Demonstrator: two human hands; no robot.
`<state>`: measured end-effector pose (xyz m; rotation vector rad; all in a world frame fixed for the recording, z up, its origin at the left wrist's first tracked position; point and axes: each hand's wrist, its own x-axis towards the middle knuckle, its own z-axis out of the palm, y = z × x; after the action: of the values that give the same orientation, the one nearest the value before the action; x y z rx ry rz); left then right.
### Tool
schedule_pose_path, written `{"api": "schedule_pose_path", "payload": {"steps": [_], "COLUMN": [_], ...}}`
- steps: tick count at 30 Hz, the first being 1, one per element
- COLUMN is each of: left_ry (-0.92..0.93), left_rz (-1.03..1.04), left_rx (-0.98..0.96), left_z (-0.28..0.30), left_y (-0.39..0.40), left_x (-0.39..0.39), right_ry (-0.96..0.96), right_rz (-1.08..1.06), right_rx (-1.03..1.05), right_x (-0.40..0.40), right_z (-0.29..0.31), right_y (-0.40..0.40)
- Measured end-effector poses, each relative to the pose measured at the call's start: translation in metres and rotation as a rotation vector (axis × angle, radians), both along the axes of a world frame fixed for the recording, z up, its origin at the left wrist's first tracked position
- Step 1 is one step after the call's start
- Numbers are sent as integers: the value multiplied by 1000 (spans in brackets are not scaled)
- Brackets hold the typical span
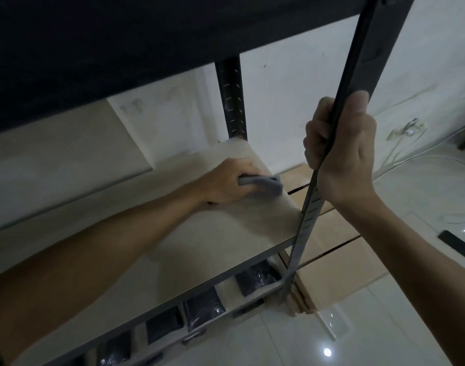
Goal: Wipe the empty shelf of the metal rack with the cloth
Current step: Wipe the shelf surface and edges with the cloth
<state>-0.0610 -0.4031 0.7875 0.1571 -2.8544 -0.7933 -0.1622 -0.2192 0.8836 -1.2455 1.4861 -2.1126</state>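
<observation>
Left hand [226, 180] bunches the soft, light cloth [263, 184] against the shelf [220, 233]; it should slide easily. Right hand [342, 143] clamps the stiff post [358, 75].

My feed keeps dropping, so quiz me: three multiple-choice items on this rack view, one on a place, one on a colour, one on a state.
1. Where is the cloth?
A. near the shelf's right end
B. on the floor
C. on the lower shelf

2. What colour is the cloth?
A. red
B. grey
C. yellow

3. What is the right hand doing?
A. hanging free
B. gripping the rack's front post
C. holding a phone

Answers: 1 A, the left hand presses it on the shelf there; 2 B, it looks grey; 3 B, fingers wrap the post.
</observation>
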Motion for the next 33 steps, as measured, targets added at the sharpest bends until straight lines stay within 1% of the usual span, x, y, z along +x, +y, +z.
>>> {"api": "schedule_pose_path", "payload": {"steps": [2, 4, 5, 7, 9, 11, 13, 15, 16, 18, 19, 21, 23, 26, 28, 30, 31, 33], "left_ry": [22, 42, 30, -4, 23, 30, -52, -98, -71, 18, 30, -17, -63, -44, -25, -50, -70, -65], "left_rz": [31, 165, 215, 240, 177, 88, 27, 2, 41, 226, 326, 445, 481, 463, 381, 278, 244, 244], "left_rx": [1, 4, -4, -28, -23, 53, 128, 116, 102, 18, -36, -95, -129, -140, -93, -58, -34, -19], "left_z": [9, 13, 11, 2, -1, 0, 4, 8, 11, 17, 19, 13, -1, -8, -6, -3, -1, 4], "left_y": [-13, -28, -31, -26, -11, 6, 22, 24, 15, -14, -31, -56, -57, -28, -1, 20, 23, 15], "left_x": [-12, -25, -28, -29, -18, 1, 18, 23, 19, 9, 7, 10, 17, 29, 43, 55, 58, 51], "right_ry": [-6, 5, 15, 12, 1, 4, 7, 7, 6, -1, -8, -19, -11, -2, -2, -1, 6, 19], "right_rz": [1, -1, -4, -3, -10, -18, -29, -39, -38, -34, -30, -21, -22, -25, -21, -28, -29, -23], "right_rx": [2, 0, -1, 0, 0, -3, -5, -3, -2, 5, 6, 4, -3, -20, -27, -24, -22, -17], "right_x": [-1, -2, -2, -2, -1, 0, 0, 0, 0, 0, 0, 1, 3, 4, 4, 3, 3, 3], "right_z": [0, -2, -3, -4, -3, -3, -2, -2, -2, -3, -3, -3, -3, -2, -1, 0, 1, 0], "right_y": [0, 0, 0, 0, 0, -1, -1, 0, 0, 0, 0, 0, 0, -1, -1, 0, 0, 0]}}
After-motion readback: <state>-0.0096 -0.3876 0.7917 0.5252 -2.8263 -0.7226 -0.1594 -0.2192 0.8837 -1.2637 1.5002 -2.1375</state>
